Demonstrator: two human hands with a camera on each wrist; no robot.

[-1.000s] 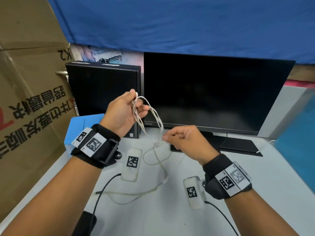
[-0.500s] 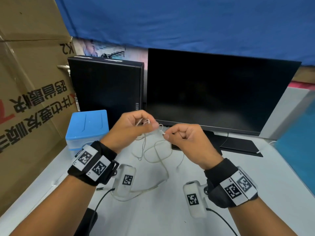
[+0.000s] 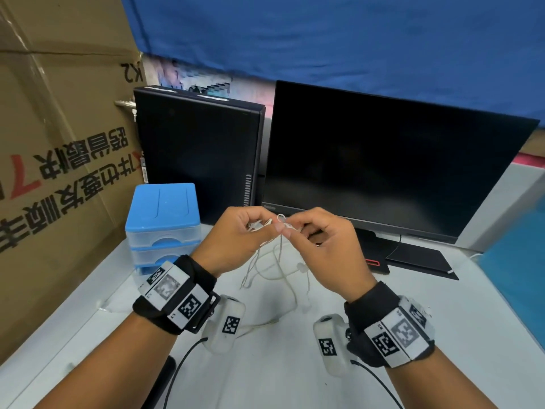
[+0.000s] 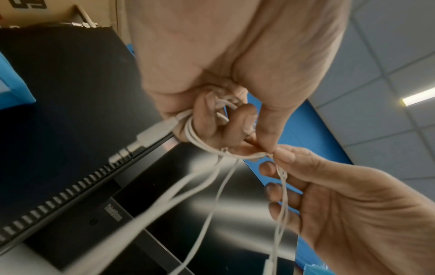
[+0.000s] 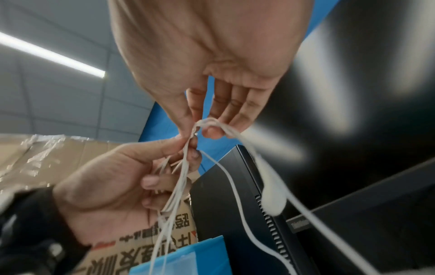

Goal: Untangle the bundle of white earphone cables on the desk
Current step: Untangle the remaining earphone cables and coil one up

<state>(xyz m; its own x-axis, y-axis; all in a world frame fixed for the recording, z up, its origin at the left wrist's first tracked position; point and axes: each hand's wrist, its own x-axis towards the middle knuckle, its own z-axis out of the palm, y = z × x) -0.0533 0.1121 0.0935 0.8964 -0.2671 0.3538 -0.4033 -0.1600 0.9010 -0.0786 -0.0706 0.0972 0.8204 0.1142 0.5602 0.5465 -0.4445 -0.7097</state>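
The white earphone cables [image 3: 278, 261] hang in loops from both hands down to the desk [image 3: 265, 373]. My left hand [image 3: 265, 227] holds a bunch of strands in its curled fingers [image 4: 204, 121], and the jack plug [image 4: 155, 132] sticks out beside them. My right hand [image 3: 285, 230] pinches a small knot [image 3: 281, 219] between thumb and forefinger, touching the left hand's fingertips. In the right wrist view the right hand [image 5: 196, 130] grips a loop [image 5: 212, 121], while the strands [image 5: 179, 186] run down past the left hand [image 5: 113, 186]. An earbud [image 3: 300, 267] dangles below.
A black monitor [image 3: 383, 160] and a black computer case [image 3: 197, 149] stand right behind the hands. A blue drawer box [image 3: 163, 214] sits at the left, next to a large cardboard box [image 3: 59, 143]. A blue surface [image 3: 525, 261] borders the desk at the right.
My left hand came down from its raised position and moved to the right hand. Both hands now meet at the knot, lower over the desk, and the loops hang slacker.
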